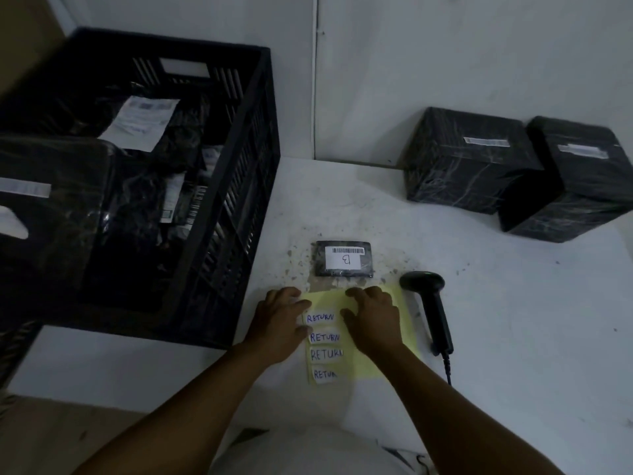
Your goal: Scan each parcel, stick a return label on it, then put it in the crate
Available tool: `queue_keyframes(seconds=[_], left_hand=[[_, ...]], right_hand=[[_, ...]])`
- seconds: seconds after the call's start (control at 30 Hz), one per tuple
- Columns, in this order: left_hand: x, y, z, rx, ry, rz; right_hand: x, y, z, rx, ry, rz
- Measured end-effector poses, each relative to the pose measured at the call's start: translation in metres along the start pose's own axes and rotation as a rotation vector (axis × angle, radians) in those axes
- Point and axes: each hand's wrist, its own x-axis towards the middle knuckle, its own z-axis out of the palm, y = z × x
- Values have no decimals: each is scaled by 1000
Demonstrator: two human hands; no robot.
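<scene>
Both hands lie flat on the yellow label sheet (373,358), left hand (279,323) and right hand (371,320) grasping nothing, fingers relaxed. The small parcel (343,258) lies just beyond, right of the crate (236,186). A peeled label (320,318) could tear or curl onto itself if the sheet slips.

Crate (239,173) sits on the desk (513,337), far left, against the wall; several parcels inside it, one large parcel (51,207) at its near-left. Two boxed parcels at the back right of the desk, side by side and touching: left box (466,162), right box (579,180). Small flat parcel (343,259) mid-desk, right of the crate. Label sheet (383,358) just in front of it, four return labels (324,345) stacked in a column on its left half. Left hand (279,323) rests on the sheet's left edge, right hand (371,318) on its middle. Scanner (430,303) lies just right of the sheet, head toward the back, cable trailing to the near edge.
</scene>
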Motion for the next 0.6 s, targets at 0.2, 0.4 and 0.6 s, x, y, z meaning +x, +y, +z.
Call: queue_keyframes(seconds=[0.2,0.4,0.6], left_hand=[[0,4,3,37,21,-21],[0,4,3,60,-2,-28],[0,3,3,62,-6,-35]], right_hand=[[-13,-13,12,-29,25,-65],[-12,-18,13,-15,30,-65],[-6,-24,14,-8,12,-47]])
